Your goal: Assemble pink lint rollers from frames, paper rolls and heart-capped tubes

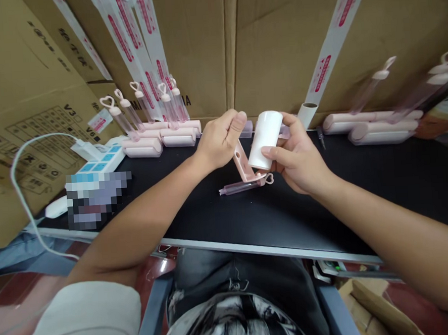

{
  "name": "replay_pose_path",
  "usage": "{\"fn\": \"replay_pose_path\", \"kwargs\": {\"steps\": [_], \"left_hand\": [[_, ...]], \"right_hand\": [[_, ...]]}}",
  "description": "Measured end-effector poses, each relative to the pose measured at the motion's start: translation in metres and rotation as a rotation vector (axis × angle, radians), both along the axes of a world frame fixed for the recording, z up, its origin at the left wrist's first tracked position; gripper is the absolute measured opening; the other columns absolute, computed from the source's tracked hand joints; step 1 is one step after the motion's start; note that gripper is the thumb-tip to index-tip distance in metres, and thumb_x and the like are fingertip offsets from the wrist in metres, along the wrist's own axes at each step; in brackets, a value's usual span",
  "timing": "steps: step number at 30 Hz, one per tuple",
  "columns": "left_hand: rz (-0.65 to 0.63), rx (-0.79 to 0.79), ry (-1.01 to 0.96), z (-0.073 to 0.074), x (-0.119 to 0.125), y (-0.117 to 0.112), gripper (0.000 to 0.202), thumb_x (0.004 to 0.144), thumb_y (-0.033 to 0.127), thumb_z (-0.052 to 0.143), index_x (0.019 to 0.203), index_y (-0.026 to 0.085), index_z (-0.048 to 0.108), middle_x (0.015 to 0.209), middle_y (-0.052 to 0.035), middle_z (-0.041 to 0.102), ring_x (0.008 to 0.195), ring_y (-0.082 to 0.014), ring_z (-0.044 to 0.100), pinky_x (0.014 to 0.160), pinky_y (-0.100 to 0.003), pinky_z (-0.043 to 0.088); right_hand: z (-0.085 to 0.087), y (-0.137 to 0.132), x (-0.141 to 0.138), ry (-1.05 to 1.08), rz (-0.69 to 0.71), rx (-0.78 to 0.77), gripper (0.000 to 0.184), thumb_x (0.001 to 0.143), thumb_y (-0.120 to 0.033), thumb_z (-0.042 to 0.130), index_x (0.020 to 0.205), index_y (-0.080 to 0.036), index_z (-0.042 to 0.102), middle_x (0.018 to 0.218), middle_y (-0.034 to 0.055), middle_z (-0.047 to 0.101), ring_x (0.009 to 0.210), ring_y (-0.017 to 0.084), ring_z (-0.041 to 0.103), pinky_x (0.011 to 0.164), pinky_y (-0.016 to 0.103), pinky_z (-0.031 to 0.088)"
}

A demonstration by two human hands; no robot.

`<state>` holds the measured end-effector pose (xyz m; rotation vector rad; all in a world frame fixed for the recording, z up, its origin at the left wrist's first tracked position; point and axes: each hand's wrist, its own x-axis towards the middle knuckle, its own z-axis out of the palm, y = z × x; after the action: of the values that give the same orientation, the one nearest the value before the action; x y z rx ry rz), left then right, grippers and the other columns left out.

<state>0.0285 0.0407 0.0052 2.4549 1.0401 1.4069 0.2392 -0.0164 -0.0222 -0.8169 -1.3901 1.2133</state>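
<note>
In the head view, my right hand [297, 158] grips a smooth white lint roll [266, 139], tilted, its thumb pressed on the near side. My left hand [222, 137] is closed around the upper end of a pale pink plastic lint roller frame [242, 162], just left of the roll. The frame's lower arm reaches under the roll; whether they touch is hard to tell. Most of my left fingers are hidden behind the hand. Below both hands, a clear pinkish tube handle [242, 187] with a heart-shaped loop lies on the black tabletop [212, 219].
Pink lint rollers with upright clear handles stand at the back left [143, 147] and back right [383, 132]. An open cardboard tube [307, 114] stands behind my right hand. A white power strip [98, 167] with a cable lies left. Large cardboard boxes [270, 48] wall off the back.
</note>
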Motion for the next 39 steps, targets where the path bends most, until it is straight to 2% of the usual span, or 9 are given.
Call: {"fn": "replay_pose_path", "kwargs": {"steps": [8, 12, 19, 23, 26, 28, 31, 34, 39], "left_hand": [[-0.018, -0.004, -0.003, 0.002, 0.004, -0.006, 0.066, 0.110, 0.076, 0.026, 0.087, 0.024, 0.061, 0.078, -0.0035, 0.067, 0.079, -0.0215, 0.069, 0.074, -0.037, 0.050], [-0.008, -0.006, 0.006, 0.001, 0.005, -0.008, 0.066, 0.111, 0.074, 0.022, 0.090, 0.025, 0.060, 0.078, -0.0027, 0.065, 0.082, -0.0219, 0.069, 0.076, -0.038, 0.050], [-0.008, -0.040, -0.011, 0.004, 0.009, -0.013, 0.063, 0.110, 0.073, 0.029, 0.089, 0.023, 0.061, 0.079, -0.0033, 0.066, 0.088, -0.0228, 0.071, 0.080, -0.039, 0.052], [-0.143, -0.080, 0.006, 0.010, 0.002, -0.013, 0.066, 0.108, 0.078, 0.028, 0.105, 0.023, 0.064, 0.092, -0.0048, 0.070, 0.092, -0.0212, 0.070, 0.081, -0.037, 0.054], [-0.321, -0.105, 0.054, 0.016, -0.008, -0.011, 0.066, 0.107, 0.079, 0.034, 0.127, 0.023, 0.063, 0.111, -0.0076, 0.073, 0.101, -0.0220, 0.072, 0.088, -0.038, 0.058], [-0.375, -0.092, 0.089, 0.020, -0.013, -0.010, 0.065, 0.106, 0.079, 0.040, 0.130, 0.024, 0.065, 0.118, -0.0091, 0.073, 0.109, -0.0240, 0.072, 0.095, -0.041, 0.059], [-0.328, -0.062, 0.131, 0.025, -0.016, -0.010, 0.066, 0.104, 0.082, 0.043, 0.122, 0.026, 0.073, 0.123, -0.0109, 0.073, 0.119, -0.0274, 0.071, 0.104, -0.047, 0.058], [-0.317, -0.060, 0.143, 0.026, -0.014, -0.012, 0.067, 0.104, 0.082, 0.043, 0.119, 0.026, 0.076, 0.128, -0.0118, 0.074, 0.125, -0.0286, 0.070, 0.106, -0.049, 0.057], [-0.279, -0.053, 0.125, 0.021, -0.010, -0.010, 0.062, 0.107, 0.075, 0.044, 0.120, 0.024, 0.076, 0.119, -0.0113, 0.078, 0.110, -0.0253, 0.074, 0.098, -0.043, 0.058]], "right_hand": [[0.003, -0.010, -0.007, -0.030, 0.083, -0.005, 0.089, 0.077, -0.050, 0.095, 0.147, -0.043, 0.040, 0.110, 0.0003, 0.072, 0.094, 0.028, 0.077, 0.065, 0.039, 0.070], [0.004, -0.015, -0.008, -0.069, 0.153, -0.077, 0.092, 0.085, -0.052, 0.086, 0.157, -0.048, 0.029, 0.113, 0.0010, 0.072, 0.081, 0.027, 0.077, 0.059, 0.043, 0.069], [0.008, -0.027, -0.015, -0.049, 0.158, -0.127, 0.100, 0.081, -0.038, 0.086, 0.160, -0.049, 0.025, 0.121, 0.0027, 0.071, 0.085, 0.027, 0.077, 0.064, 0.047, 0.071], [0.009, -0.024, -0.014, -0.055, 0.116, -0.075, 0.100, 0.076, -0.036, 0.089, 0.157, -0.044, 0.031, 0.116, 0.0031, 0.073, 0.092, 0.029, 0.076, 0.065, 0.046, 0.070], [0.008, -0.021, -0.011, -0.064, 0.095, -0.012, 0.098, 0.073, -0.037, 0.091, 0.154, -0.041, 0.036, 0.120, 0.0044, 0.073, 0.101, 0.030, 0.076, 0.069, 0.043, 0.070], [0.008, -0.019, -0.009, -0.070, 0.106, 0.011, 0.097, 0.074, -0.037, 0.092, 0.154, -0.041, 0.037, 0.126, 0.0052, 0.072, 0.105, 0.031, 0.076, 0.069, 0.042, 0.070], [0.009, -0.019, -0.007, -0.083, 0.162, -0.009, 0.098, 0.075, -0.040, 0.093, 0.155, -0.043, 0.035, 0.126, 0.0047, 0.072, 0.102, 0.031, 0.076, 0.067, 0.044, 0.071], [0.009, -0.019, -0.006, -0.085, 0.201, -0.030, 0.104, 0.074, -0.043, 0.094, 0.158, -0.043, 0.032, 0.123, 0.0044, 0.072, 0.097, 0.031, 0.077, 0.067, 0.048, 0.072], [0.000, -0.018, -0.007, -0.124, 0.147, 0.047, 0.111, 0.078, -0.049, 0.093, 0.166, -0.044, 0.024, 0.128, 0.0069, 0.071, 0.105, 0.034, 0.077, 0.075, 0.051, 0.072]]}}
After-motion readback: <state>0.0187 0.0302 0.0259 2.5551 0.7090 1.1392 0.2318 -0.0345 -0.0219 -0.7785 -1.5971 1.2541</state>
